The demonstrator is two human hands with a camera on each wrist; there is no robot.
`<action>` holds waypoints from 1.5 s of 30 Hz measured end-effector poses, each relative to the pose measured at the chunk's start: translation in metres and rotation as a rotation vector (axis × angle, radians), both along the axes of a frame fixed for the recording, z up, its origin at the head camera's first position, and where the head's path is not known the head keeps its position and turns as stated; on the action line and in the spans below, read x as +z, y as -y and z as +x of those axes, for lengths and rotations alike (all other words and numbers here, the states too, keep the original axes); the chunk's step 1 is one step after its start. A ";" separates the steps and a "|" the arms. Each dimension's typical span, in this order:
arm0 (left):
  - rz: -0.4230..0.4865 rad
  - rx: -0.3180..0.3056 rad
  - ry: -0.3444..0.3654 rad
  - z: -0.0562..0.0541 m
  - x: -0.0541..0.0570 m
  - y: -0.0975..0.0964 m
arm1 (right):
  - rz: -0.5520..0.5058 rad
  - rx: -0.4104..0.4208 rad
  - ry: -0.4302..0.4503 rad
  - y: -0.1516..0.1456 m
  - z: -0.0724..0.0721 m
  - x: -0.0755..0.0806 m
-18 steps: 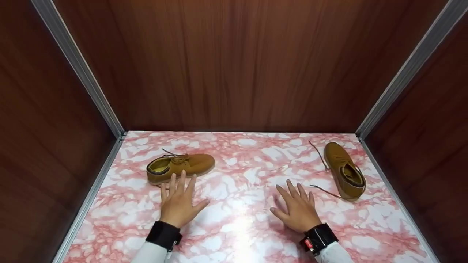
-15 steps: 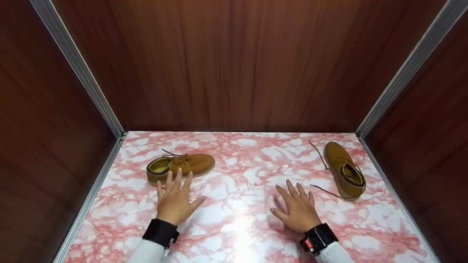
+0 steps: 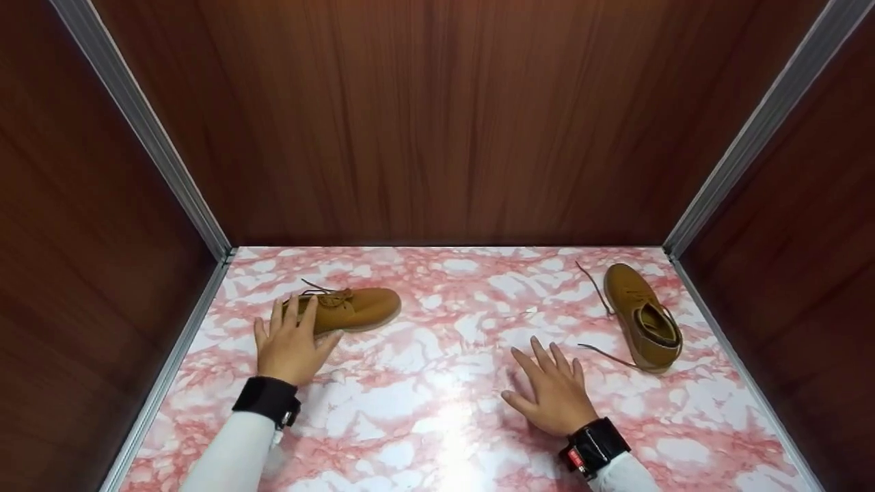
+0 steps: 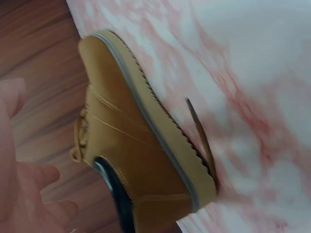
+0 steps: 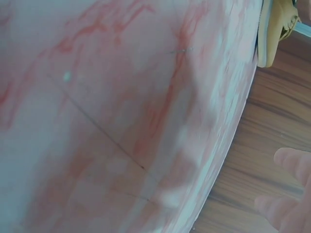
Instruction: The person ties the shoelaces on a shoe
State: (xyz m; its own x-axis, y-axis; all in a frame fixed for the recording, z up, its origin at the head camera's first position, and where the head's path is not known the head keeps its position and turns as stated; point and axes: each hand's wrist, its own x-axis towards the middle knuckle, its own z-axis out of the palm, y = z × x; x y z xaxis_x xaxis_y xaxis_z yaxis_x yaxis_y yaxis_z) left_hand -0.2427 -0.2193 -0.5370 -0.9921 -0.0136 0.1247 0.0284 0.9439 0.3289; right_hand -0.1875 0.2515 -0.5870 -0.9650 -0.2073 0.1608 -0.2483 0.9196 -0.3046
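Observation:
Two tan lace-up shoes stand on the marbled table. My left hand, fingers spread, reaches over the heel of the left shoe and hides much of its opening in the head view. That shoe's toe points right. In the left wrist view the same shoe shows its side and ridged sole, with the fingers beside it. My right hand is held flat with straight fingers over the table, left of the right shoe, and holds nothing. The right shoe's toe points to the back wall.
The pink-and-white table is enclosed by dark wood panels at the back and both sides, with grey metal rails at the corners. Loose laces from the right shoe trail left across the table.
My left hand has moved left and a little forward, from the near side of the left shoe to over its heel. The right hand and both shoes have stayed in place.

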 end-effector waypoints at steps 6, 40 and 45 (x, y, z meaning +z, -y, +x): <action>-0.014 0.038 0.088 -0.022 0.007 0.020 | -0.010 0.001 0.022 0.003 0.001 0.002; 0.011 0.115 0.205 -0.063 0.013 0.037 | -0.348 0.168 0.197 0.065 -0.015 0.012; 0.028 0.088 0.187 -0.053 0.019 0.027 | -0.574 0.149 0.300 0.076 -0.021 0.010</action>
